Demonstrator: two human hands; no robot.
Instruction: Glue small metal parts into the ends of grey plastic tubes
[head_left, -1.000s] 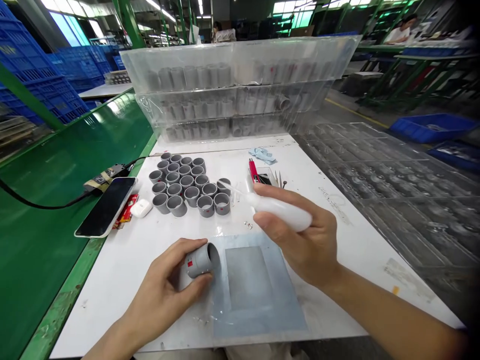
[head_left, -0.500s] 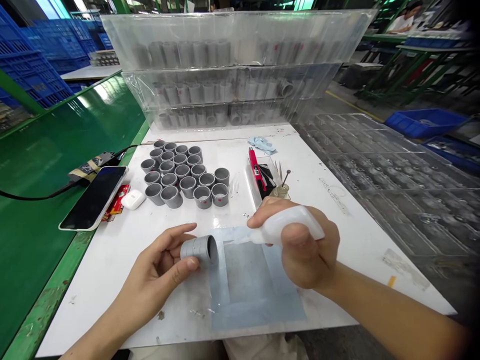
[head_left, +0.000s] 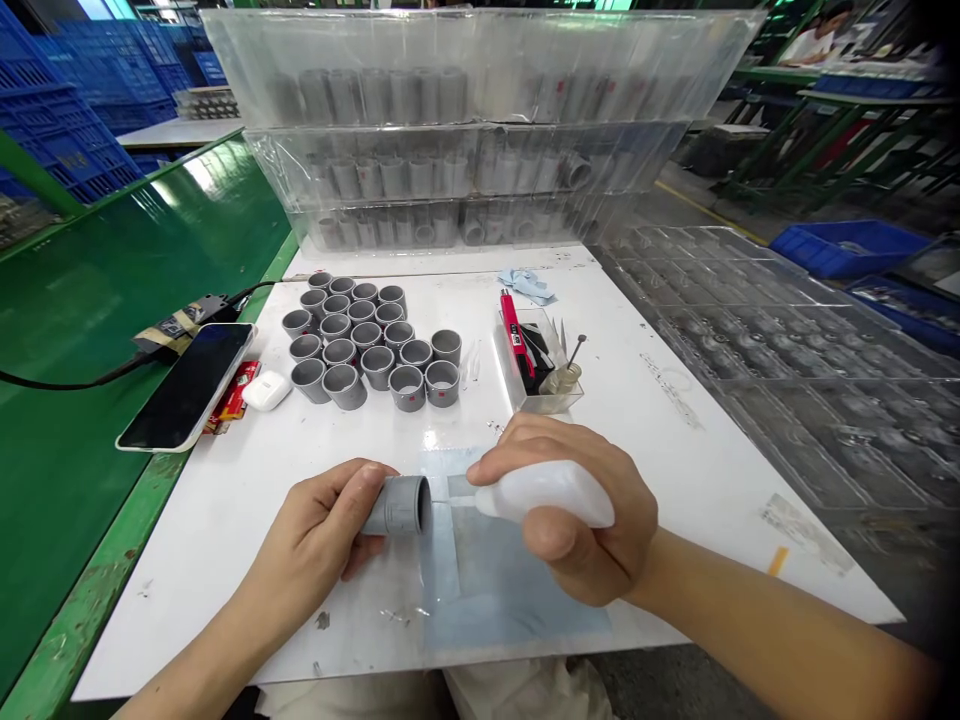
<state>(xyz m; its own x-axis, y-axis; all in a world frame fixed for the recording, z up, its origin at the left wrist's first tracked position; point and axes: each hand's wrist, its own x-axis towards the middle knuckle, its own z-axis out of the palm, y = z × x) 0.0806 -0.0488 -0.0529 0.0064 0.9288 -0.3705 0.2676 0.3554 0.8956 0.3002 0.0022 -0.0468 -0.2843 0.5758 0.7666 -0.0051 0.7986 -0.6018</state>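
Observation:
My left hand (head_left: pixel 311 540) grips a grey plastic pipe coupling (head_left: pixel 401 505) lying on its side, with its open end facing right. My right hand (head_left: pixel 592 530) holds a white squeeze bottle (head_left: pixel 547 495), and the bottle's thin nozzle points at the coupling's mouth, very close to it. Both hands are over a pale blue plastic sheet (head_left: pixel 510 600) on the white table (head_left: pixel 660 480). Several grey couplings (head_left: pixel 360 345) stand upright in a cluster beyond my hands.
A small clear box (head_left: pixel 536 365) holds a red tool and picks. To the left are a smartphone (head_left: pixel 187 385) and a white earbud case (head_left: pixel 266 391). Stacked clear trays of couplings (head_left: pixel 450 130) stand behind; another clear tray stack (head_left: pixel 795 370) lies right, beside the table.
The coupling has turned level in my left hand, its mouth facing right. The bottle has swung level, its nozzle closer to that mouth. The whole view has tilted slightly downward.

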